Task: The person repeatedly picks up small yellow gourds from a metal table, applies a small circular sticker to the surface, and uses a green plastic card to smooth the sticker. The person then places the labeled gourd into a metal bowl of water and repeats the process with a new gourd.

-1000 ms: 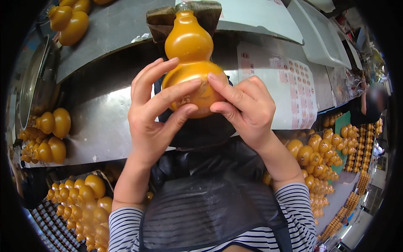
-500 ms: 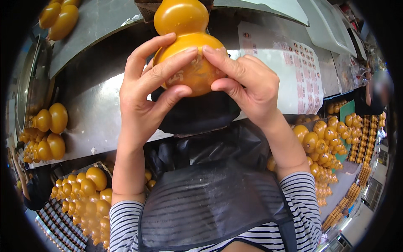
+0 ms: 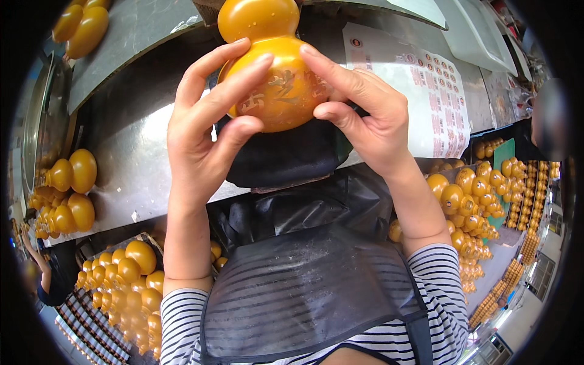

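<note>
A glossy amber-yellow gourd-shaped vessel rises before me, its small upper bulb partly cut off by the top of the view. Pale lettering marks the front of its larger lower bulb. My left hand holds the left side of that bulb, fingers curved along it and thumb low. On the opposite side, my right hand has its index fingertip and thumb against the bulb, at the edge of the lettering. A dark padded rest sits just below the vessel, on the near side of the metal table.
A white sheet of printed decals lies right of my hands. Amber gourds crowd the left of the table, the lower left and the right. A white plastic tray is at the upper right. Other people appear at both edges.
The gourd vessel has shifted slightly left and up. My fingers have spread a little apart across its front, and more of the lettering shows between them.
</note>
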Demonstrator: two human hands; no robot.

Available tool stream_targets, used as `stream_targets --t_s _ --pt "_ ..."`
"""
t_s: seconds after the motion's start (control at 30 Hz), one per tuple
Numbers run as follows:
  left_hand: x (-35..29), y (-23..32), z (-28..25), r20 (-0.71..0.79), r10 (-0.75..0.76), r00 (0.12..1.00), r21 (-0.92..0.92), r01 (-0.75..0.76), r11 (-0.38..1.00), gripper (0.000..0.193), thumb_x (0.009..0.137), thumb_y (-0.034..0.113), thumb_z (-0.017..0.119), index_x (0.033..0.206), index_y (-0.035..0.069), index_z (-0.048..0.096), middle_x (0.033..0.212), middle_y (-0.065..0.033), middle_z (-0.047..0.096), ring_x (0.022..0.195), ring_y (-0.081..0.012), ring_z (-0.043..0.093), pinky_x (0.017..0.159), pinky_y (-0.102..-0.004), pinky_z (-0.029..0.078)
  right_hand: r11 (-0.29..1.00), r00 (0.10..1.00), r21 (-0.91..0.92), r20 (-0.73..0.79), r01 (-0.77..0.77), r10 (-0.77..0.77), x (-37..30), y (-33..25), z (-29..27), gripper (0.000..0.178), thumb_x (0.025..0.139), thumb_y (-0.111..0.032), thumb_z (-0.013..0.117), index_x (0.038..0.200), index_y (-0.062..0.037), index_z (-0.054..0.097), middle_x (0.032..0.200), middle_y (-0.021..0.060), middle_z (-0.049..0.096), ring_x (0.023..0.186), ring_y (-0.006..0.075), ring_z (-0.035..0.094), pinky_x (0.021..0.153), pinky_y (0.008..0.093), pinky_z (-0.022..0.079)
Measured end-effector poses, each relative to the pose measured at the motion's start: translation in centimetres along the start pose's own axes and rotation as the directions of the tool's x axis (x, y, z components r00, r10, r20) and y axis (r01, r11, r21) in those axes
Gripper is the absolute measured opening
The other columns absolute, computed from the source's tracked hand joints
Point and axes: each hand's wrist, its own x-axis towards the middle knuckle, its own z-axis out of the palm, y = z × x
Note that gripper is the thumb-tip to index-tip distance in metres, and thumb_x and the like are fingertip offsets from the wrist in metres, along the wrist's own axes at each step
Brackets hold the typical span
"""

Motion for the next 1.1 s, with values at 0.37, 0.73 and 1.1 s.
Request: stream_targets --t_s 0.37,0.73,1.1 --pt "0.1 0.2 0.2 -0.005 0.014 1.0 0.094 -0.014 0.996 0.043 0.076 0.018 0.077 0.118 0.012 0.069 0.128 -0.0137 0.056 0.114 -0.0266 0.058 0.095 -0.0369 0.048 0.965 0.994 -0.249 0.088 0.083 -0.063 0.1 0.2 -0.3 0.049 0.082 -0.029 0.07 0.123 -0.0037 0.065 0.078 0.0054 0.067 0.063 0.0165 0.056 0.062 0.0278 0.044" --pt "-0.1 0.2 0.3 -0.006 -0.019 1.0 0.06 0.019 0.998 0.039 0.076 0.02 0.077 0.114 0.011 0.071 0.127 -0.0155 0.057 0.115 -0.0275 0.057 0.097 -0.037 0.046 0.981 0.986 0.17 -0.122 -0.095 0.116 -0.3 0.7 1.1 0.048 0.088 -0.03 0.066 0.13 -0.0081 0.06 0.071 0.0012 0.062 0.059 0.0139 0.054 0.058 0.0278 0.046" --pt "-0.6 0.1 1.3 -0.058 -0.1 0.993 -0.159 0.089 0.983 0.051 0.079 0.027 0.077 0.123 0.004 0.064 0.134 -0.0157 0.048 0.122 -0.0255 0.051 0.1 -0.0366 0.046 0.817 0.73 0.491 -0.432 -0.303 0.53 -2.5 -3.9 0.3 0.023 0.082 0.001 0.072 0.101 0.0005 0.059 0.092 0.0064 0.063 0.08 0.0084 0.06 0.072 0.0221 0.052"
